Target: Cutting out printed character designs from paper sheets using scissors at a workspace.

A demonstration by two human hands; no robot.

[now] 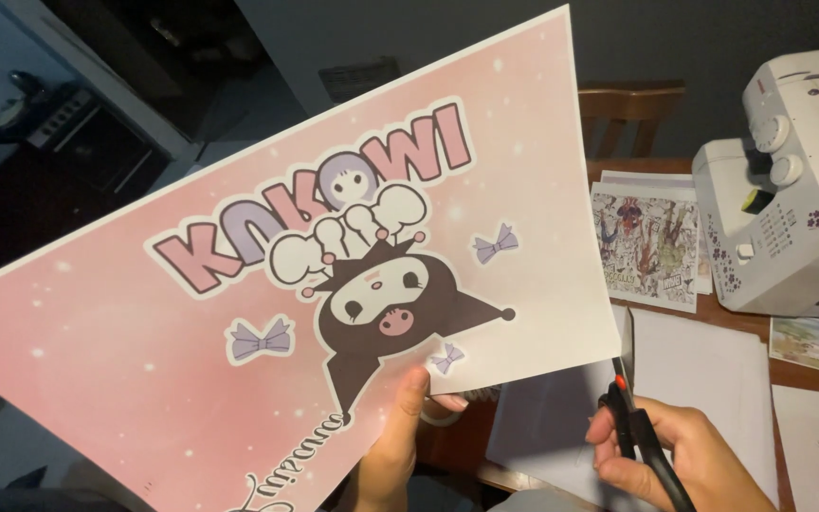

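A large pink printed sheet [267,275] is held up in front of the camera, tilted so its upper right corner rises toward the top of the view. A dark cartoon figure, pale bows and chunky lettering are printed on it, with a thin white border along the edges. The sheet is gripped near its lower edge by the left hand [392,450]: the thumb [411,398] is pressed flat on the printed face, while the other fingers are tucked behind the paper, one fingertip showing just under the bottom edge. So the sheet is pinched between thumb and fingers.

To the right, a pair of black-handled scissors [639,436] is carried by the right hand [680,460]. The fingers are curled through and around the handles, closed about them. The blades are pointed upward, and their tip is brought right to the sheet's lower right corner; whether the blades are parted cannot be told.

Beneath the hands, plain white sheets [713,370] are laid on a wooden table [812,377]. Further back, a colourful printed page [646,246] is seen lying just beside a white sewing machine [789,180]. A wooden chair back [629,109] is seen behind the table.
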